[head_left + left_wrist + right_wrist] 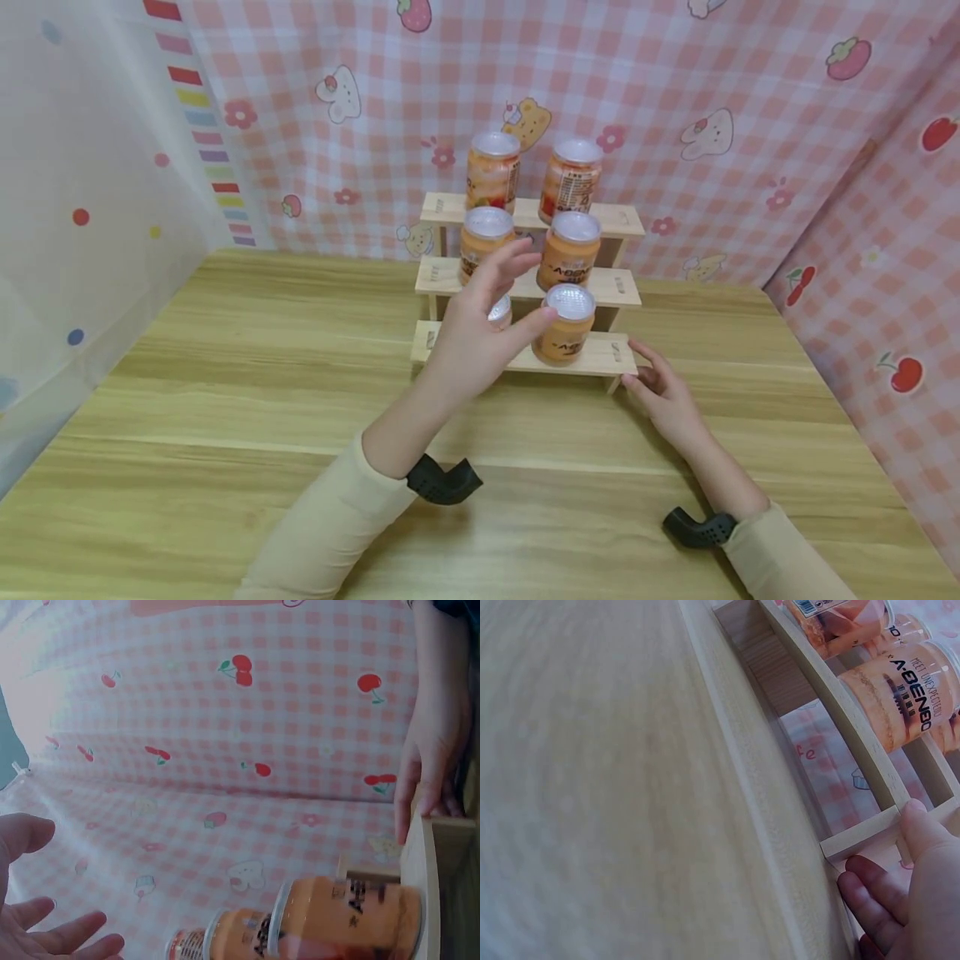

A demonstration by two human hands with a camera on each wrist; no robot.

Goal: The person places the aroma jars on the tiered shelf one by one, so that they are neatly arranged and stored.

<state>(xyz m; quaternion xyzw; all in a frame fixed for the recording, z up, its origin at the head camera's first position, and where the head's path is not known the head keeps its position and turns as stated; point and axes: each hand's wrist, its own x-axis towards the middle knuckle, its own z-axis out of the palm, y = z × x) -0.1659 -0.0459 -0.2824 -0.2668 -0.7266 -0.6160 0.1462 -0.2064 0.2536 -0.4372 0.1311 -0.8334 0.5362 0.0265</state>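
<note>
A small three-step wooden display rack (628,285) stands on the table with several orange cans on its steps, each with a clear-looking lid. My left hand (474,337) hovers in front of the rack with fingers spread apart, holding nothing. It hides most of the lower left can (498,312). Its thumb overlaps the lower right can (562,337) in the head view, but the left wrist view shows the hand apart from the cans. At the right end of the bottom step, my right hand (671,408) grips the rack's corner, thumb in front and fingers around the end.
Two cans stand on the middle step, including the right one (570,257), and two on top, including the left one (492,177). Wood-grained table (262,400) surrounds the rack. A pink checked cloth (360,167) hangs behind, with more cloth at both sides.
</note>
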